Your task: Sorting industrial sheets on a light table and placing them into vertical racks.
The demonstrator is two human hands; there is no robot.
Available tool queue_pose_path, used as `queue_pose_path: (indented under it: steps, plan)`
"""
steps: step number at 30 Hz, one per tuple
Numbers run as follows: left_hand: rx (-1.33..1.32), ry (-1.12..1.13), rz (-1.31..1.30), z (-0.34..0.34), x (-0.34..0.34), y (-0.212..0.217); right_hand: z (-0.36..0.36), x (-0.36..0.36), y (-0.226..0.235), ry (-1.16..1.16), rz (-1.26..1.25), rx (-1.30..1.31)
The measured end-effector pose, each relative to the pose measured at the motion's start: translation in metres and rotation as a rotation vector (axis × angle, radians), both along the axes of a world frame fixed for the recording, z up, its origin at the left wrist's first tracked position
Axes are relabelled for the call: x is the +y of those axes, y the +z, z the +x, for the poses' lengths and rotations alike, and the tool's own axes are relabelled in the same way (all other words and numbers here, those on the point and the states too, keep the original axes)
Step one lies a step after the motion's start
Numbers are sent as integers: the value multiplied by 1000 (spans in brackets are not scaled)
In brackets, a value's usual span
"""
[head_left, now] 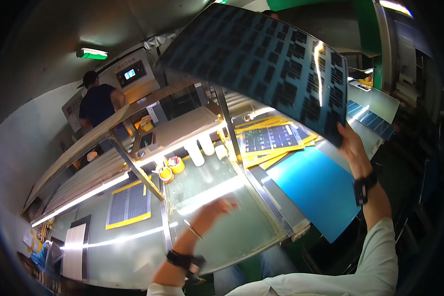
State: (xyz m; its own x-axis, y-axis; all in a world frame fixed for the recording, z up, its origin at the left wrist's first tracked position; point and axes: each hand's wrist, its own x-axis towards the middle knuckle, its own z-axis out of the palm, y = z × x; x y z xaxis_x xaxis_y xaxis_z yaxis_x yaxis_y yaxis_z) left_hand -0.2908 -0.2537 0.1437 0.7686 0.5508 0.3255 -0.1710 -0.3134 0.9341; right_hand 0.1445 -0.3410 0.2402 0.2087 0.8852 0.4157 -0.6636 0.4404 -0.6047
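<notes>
Dark patterned sheet [261, 59] is up in the air, tilted, above & partly beyond the blue sheet [313, 190] as seen here; light streak reflects nr its R end. R hand [350, 145] has it by the near R corner, fingers closed on the edge, roughly over the blue sheet's R side. L hand [217, 209] is over the glass-topped desk [246, 234], well L of the blue sheet; it's blurred, so can't tell if its fingers are open or closed. Black band on each wrist. Blue sheet lies flat, near corner pointing twd the person. Just behind it, touching or nearly so: a pile of yellow-edged frames [271, 140], top one w/ a dark patterned middle. Behind & L of the blue sheet: 2 white bottles [195, 153], then 2 yellow tubs [166, 173] further L, nr a metal post. Far L of it: one more yellow-edged frame [128, 204], then a pale board [74, 251] on a dark backing. Beyond the blue sheet, off to the R: a striped sheet [370, 120] on another surface. Way back L of it, past the shelf [177, 133]: a person [102, 103] in dark top & cap, by a machine w/ a small lit screen [129, 74].
</notes>
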Motion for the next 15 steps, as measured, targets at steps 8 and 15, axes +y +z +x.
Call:
queue_pose_path:
  steps: [8,15]
  plan:
    - [1140,16,320,-55,-105,-114,11,195,84,-128,-69,50]
    - [1335,198,278,-66,-122,-165,30,231,77,183,-137,-387]
